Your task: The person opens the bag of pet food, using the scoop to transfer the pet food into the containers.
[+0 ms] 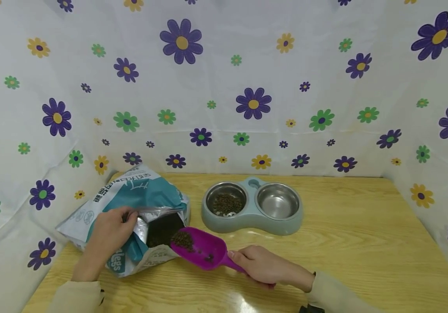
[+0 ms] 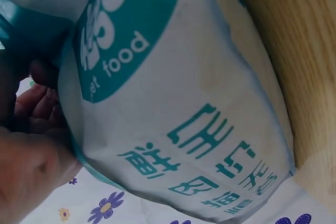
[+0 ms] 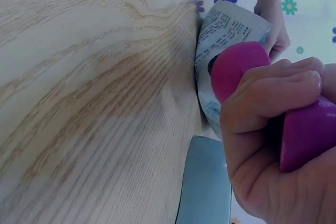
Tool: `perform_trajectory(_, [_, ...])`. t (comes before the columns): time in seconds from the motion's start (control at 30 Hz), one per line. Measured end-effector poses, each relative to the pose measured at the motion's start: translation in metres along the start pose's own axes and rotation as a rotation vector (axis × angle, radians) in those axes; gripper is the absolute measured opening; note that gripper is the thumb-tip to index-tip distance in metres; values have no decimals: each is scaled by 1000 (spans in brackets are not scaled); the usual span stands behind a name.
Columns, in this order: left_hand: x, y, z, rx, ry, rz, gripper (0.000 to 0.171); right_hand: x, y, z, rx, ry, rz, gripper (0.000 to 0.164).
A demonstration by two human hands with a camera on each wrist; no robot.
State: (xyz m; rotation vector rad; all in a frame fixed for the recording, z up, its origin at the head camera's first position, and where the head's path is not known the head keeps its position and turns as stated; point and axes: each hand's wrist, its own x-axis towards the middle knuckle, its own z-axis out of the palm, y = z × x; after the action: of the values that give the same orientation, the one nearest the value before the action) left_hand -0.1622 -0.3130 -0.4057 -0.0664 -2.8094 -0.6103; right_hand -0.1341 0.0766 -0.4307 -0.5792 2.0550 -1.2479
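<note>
My left hand (image 1: 108, 232) pinches the upper edge of the opening of a teal and white pet food bag (image 1: 145, 193), which lies on its side at the left. In the left wrist view, lettering covers the bag (image 2: 163, 114), and part of the hand (image 2: 37, 156) is behind its edge. My right hand (image 1: 263, 264) grips the handle of a magenta scoop (image 1: 214, 248). Brown kibble (image 1: 182, 240) sits mostly at the scoop's front end, just outside the bag's mouth. In the right wrist view, the fingers (image 3: 278, 93) wrap round the handle.
A pale blue double feeder (image 1: 251, 219) stands behind the scoop. Its left steel bowl holds brown kibble (image 1: 227, 204) with a few white bits; the right steel bowl (image 1: 278, 202) shows bare metal. A flower-print cloth (image 1: 216, 78) encloses the wooden table (image 1: 356, 226) at the back and sides.
</note>
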Motion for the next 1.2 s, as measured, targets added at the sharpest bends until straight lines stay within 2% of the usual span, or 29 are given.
perform_trajectory(0.13, [-1, 1, -1, 5, -12, 12, 21, -8, 4, -9, 33, -2, -6, 59])
perform_trajectory(0.43, [-2, 1, -4, 44, 15, 101, 19, -28, 5, -40, 39, 17, 35, 61])
perform_trajectory(0.6, [-3, 2, -7, 73, -14, 85, 22, -34, 6, -61, 26, 63, 37, 57])
perform_trajectory(0.7, [-4, 2, -8, 80, -30, 74, 23, -34, 5, -74, -11, 120, 50, 52])
perform_trajectory(0.87, [-4, -1, -8, 83, -41, 75, 25, -29, 2, -89, -112, 215, 62, 54])
perform_trajectory(1.2, [-5, -2, -8, 79, -28, 84, 26, -15, -7, -96, -262, 312, 94, 52])
